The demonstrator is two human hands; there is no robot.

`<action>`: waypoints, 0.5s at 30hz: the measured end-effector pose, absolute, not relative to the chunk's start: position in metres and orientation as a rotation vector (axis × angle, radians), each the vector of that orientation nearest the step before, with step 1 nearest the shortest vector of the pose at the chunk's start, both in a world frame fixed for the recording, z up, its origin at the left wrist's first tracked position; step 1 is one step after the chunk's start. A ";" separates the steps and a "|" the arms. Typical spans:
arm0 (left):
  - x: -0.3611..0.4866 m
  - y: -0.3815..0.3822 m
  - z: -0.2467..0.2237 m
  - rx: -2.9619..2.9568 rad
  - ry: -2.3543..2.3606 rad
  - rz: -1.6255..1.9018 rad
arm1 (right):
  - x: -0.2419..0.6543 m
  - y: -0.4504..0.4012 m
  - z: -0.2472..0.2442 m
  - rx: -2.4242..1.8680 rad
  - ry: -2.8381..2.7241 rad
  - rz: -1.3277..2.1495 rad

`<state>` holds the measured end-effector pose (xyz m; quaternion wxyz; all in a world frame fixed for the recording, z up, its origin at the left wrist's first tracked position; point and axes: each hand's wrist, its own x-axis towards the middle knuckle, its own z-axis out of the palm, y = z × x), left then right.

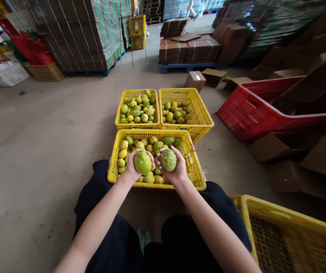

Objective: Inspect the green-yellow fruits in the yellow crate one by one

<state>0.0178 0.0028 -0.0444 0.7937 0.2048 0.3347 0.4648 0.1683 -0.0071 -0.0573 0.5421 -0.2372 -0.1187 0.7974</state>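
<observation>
My left hand [130, 167] is closed around a smooth, light green guava [143, 162]. A darker, bumpier green guava [168, 160] rests in my right hand [181, 168], with the fingers curled round it. Both fruits are held side by side, slightly apart, above a yellow plastic crate [155, 133]. Many yellow and green guavas [149, 178] lie in that crate, some of them hidden behind my hands and wrists. The crate stands between my knees.
Two more yellow crates, a left one [118, 113] and a right one [204, 113], hold guavas just beyond. Another yellow crate [293, 218] is at my lower right. A red crate [245, 113] and cardboard boxes [288, 178] crowd the right. Stacked pallets [188, 67] stand behind.
</observation>
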 end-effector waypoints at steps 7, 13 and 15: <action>0.012 -0.002 -0.045 1.138 0.937 1.394 | 0.168 -0.011 -0.057 -0.498 -0.478 1.803; 0.003 -0.010 -0.035 1.524 0.923 1.397 | 0.168 -0.012 -0.056 -0.511 -0.495 1.749; 0.003 -0.013 -0.034 1.612 0.854 1.359 | 0.168 -0.012 -0.056 -0.524 -0.484 1.771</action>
